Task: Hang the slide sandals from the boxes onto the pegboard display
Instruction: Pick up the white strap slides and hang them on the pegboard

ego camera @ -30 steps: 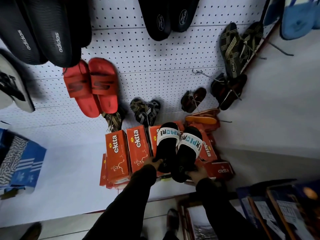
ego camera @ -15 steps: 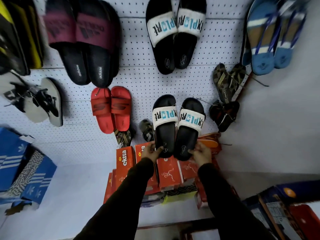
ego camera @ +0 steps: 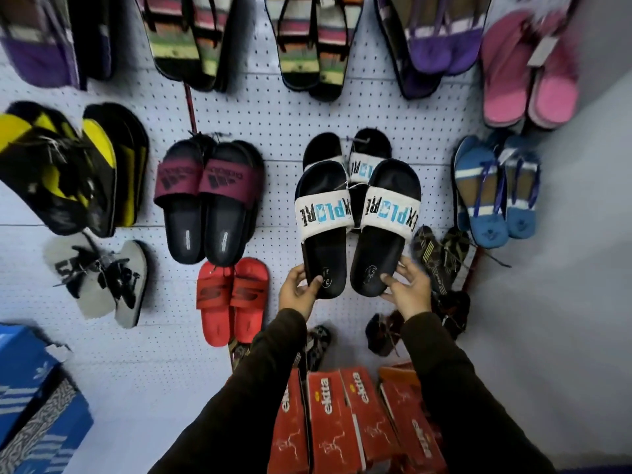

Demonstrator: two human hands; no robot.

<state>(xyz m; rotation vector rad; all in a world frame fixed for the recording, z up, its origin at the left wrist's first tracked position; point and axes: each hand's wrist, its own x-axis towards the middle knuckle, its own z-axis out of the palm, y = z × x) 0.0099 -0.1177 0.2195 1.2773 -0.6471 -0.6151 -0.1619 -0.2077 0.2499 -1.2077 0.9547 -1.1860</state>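
Note:
A pair of black slide sandals with white EXPLORE straps is held up against the white pegboard. My left hand grips the heel of the left sandal. My right hand holds the heel of the right sandal. Right behind them an identical EXPLORE pair hangs on a peg, mostly covered by the held pair. Red ekta shoe boxes stand below, between my arms.
Around the held pair hang maroon-strapped black slides, red slides, blue flip-flops, patterned flip-flops, pink sandals and yellow-black ones. Blue shoe boxes sit bottom left. A grey side wall closes the right.
Both hands lifted the EXPLORE pair from above the red boxes up the pegboard, until it overlaps the identical hanging pair. The view tilted upward with them.

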